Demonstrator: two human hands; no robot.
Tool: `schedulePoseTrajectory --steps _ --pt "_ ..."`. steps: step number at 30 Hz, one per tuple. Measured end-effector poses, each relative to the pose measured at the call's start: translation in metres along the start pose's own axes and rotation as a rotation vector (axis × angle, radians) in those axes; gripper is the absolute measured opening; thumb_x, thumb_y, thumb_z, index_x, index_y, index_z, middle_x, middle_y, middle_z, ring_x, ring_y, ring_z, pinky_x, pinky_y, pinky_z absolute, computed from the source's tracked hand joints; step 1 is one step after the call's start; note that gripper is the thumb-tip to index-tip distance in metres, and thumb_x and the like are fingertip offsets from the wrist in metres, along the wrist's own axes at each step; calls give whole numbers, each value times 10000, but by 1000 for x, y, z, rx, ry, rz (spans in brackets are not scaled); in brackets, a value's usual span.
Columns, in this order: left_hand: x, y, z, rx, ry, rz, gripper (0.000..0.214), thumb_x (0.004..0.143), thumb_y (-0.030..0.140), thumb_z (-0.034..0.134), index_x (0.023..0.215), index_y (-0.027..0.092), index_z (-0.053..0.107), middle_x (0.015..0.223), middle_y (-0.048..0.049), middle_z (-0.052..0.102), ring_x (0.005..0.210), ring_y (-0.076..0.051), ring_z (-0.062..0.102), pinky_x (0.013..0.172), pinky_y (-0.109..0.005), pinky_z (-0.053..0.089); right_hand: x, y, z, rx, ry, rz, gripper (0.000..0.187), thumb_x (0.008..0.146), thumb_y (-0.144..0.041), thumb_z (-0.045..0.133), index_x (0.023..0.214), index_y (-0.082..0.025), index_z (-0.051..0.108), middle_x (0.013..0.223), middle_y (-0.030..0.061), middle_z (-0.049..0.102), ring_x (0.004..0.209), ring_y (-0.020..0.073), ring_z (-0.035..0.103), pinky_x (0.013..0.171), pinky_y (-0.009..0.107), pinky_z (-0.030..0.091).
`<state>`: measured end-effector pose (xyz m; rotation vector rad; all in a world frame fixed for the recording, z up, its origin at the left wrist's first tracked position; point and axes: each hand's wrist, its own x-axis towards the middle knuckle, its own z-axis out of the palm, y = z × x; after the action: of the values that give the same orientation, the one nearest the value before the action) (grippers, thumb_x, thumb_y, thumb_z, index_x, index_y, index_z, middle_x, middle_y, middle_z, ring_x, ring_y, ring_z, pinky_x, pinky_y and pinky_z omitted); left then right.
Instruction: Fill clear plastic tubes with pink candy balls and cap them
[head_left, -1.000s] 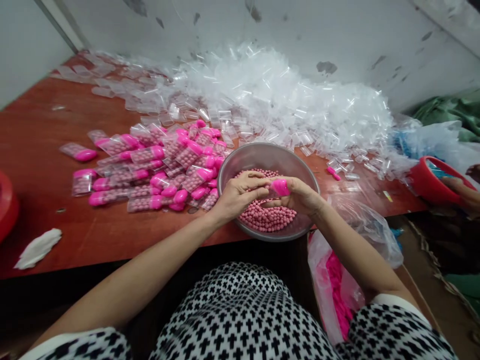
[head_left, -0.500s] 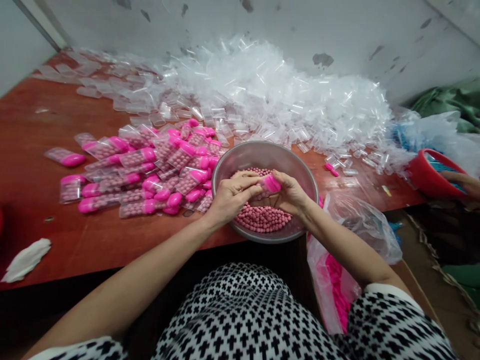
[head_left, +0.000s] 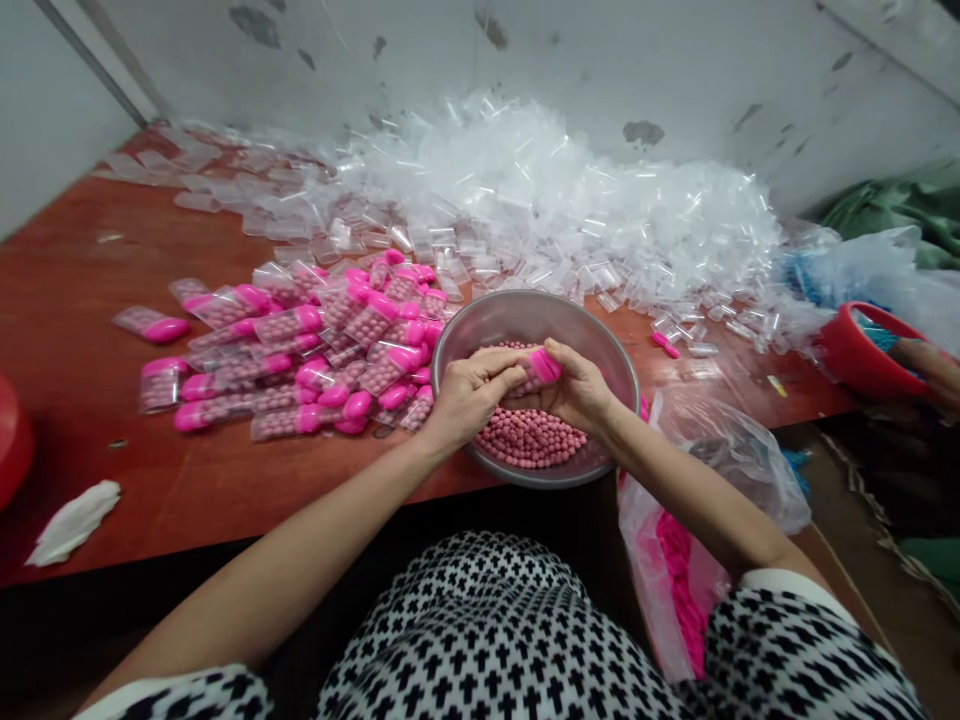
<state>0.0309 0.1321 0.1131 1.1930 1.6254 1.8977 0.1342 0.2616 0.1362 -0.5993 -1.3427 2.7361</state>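
Observation:
Above a grey metal bowl [head_left: 536, 308], my left hand [head_left: 469, 395] is closed round the clear body of a small plastic container with a pink cap [head_left: 546, 366]. Pink balls show through its wall. My right hand [head_left: 581, 385] grips the same container at the capped end, thumb and fingers against the pink cap. Below my hands, loose pink balls [head_left: 529, 437] lie in the bowl. To the left of the bowl is a pile of filled containers [head_left: 300, 335] with pink caps. My fingers hide part of the held container.
A large heap of clear plastic containers [head_left: 525, 200] lies against the wall. An open plastic bag of pink caps [head_left: 679, 580] hangs by my right forearm. Another person's hand [head_left: 930, 365] is at a red basin [head_left: 862, 350] on the right. A white scrap [head_left: 73, 522] lies at the left.
Both hands keep hold of the container above the bowl, with little change in grip. The view has shifted slightly, showing more of a red object at the left edge.

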Motion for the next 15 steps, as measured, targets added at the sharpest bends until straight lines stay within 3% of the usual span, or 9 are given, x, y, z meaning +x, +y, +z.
schedulePoseTrajectory --steps 5,10,12,15 --pt "1 -7 3 -23 51 -85 241 755 330 675 881 179 815 988 -76 792 1002 -283 702 994 -420 518 7 3 5 22 23 45 415 1014 -471 428 1020 -124 656 745 79 735 778 203 734 823 427 628" --pt "5 -4 2 -122 23 -161 330 754 413 726 948 158 803 1042 -89 788 1026 -297 710 986 -427 536 6 -2 6 -63 22 74 630 993 -664 305 1085 -138 639 792 85 736 779 180 733 771 359 636" --pt "8 2 -11 -94 56 -152 369 759 448 747 993 167 795 1074 -76 784 1040 -294 711 1010 -444 531 2 -15 -4 -135 27 20 673 950 -731 310 1093 -160 636 852 89 742 790 178 735 736 344 638" --pt "17 7 -50 80 250 -124 389 759 461 773 1061 217 777 1101 -10 779 1092 -299 700 1069 -504 502 -5 -47 -42 -275 147 -205 595 883 -737 496 1079 -195 641 977 94 744 821 180 735 689 317 634"
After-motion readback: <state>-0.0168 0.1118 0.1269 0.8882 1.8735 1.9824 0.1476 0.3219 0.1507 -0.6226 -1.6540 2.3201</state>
